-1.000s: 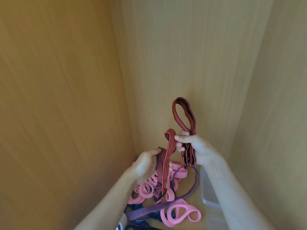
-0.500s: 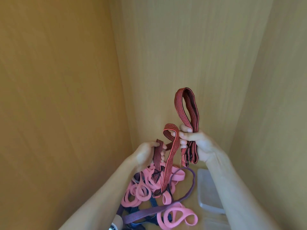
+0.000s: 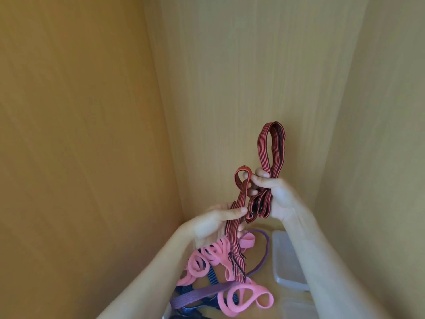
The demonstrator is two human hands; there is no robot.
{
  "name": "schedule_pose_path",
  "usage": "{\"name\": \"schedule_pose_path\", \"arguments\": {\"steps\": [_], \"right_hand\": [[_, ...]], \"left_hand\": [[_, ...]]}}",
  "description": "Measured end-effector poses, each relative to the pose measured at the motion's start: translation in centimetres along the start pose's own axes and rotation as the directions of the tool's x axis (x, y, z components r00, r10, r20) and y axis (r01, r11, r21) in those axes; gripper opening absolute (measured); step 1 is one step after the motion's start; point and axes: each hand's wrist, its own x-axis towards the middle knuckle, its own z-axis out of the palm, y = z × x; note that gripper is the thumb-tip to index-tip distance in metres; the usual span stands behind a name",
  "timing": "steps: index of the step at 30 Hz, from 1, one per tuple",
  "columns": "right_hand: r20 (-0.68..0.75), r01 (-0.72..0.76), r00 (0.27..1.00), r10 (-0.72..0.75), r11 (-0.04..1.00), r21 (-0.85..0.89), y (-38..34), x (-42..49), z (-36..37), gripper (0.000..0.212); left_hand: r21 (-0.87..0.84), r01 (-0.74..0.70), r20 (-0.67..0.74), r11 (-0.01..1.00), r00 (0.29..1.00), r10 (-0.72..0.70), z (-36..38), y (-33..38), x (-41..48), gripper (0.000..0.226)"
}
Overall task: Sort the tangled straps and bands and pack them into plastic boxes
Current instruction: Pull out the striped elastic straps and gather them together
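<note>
I hold a red-and-black striped strap (image 3: 272, 143) up in front of the wooden back wall. My right hand (image 3: 276, 194) grips its folded loops, with one tall loop standing above the fist. My left hand (image 3: 216, 221) pinches the strap's hanging tail lower down, thumb across it. The tail dangles onto a tangle of pink bands (image 3: 207, 259), a purple band (image 3: 202, 295) and a blue strap (image 3: 211, 276) on the shelf floor. A clear plastic box (image 3: 285, 261) sits at the right, partly behind my right forearm.
Wooden walls close in on the left (image 3: 80, 134), back (image 3: 241, 77) and right (image 3: 379, 134). A second clear plastic box (image 3: 296, 307) shows at the bottom right, mostly hidden by my arm.
My right hand has risen with the folded loops. My left hand has slid down the tail, and more of the strap has lifted off the tangle.
</note>
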Motion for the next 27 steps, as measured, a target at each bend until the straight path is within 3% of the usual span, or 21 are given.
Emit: {"name": "schedule_pose_path", "arguments": {"steps": [4, 7, 14, 19, 22, 27], "right_hand": [[0.067, -0.020, 0.998, -0.004, 0.935, 0.354, 0.5, -0.1, -0.1, 0.044], [0.026, -0.027, 1.000, 0.017, 0.908, 0.418, 1.3, -0.1, -0.1, 0.049], [-0.050, -0.050, 0.996, 0.079, 0.902, 0.428, 3.5, 0.3, -0.2, 0.043], [-0.140, -0.069, 0.983, 0.119, 0.945, 0.321, 5.8, 0.7, -0.7, 0.042], [-0.198, -0.093, 0.969, 0.149, 0.959, 0.269, 7.2, 0.1, -0.2, 0.006], [-0.251, -0.060, 0.964, 0.092, 0.989, 0.133, 9.9, -0.7, 0.3, 0.028]], "left_hand": [[0.045, -0.024, -0.073, 0.999, 0.997, 0.027, -1.0, 0.1, -0.5, 0.024], [-0.012, -0.019, -0.070, 1.000, 0.997, 0.018, -1.6, 0.6, -0.8, 0.025], [-0.047, -0.022, -0.066, 0.999, 0.998, 0.019, -2.4, 1.9, -1.7, 0.021], [-0.005, 0.000, -0.127, 1.000, 0.992, -0.001, -3.0, 2.8, -2.4, 0.020], [-0.031, -0.014, -0.147, 0.999, 0.989, 0.009, -3.5, 2.9, -2.5, 0.026], [-0.189, -0.058, -0.111, 0.980, 0.993, 0.037, -4.0, 2.4, -2.9, 0.031]]}}
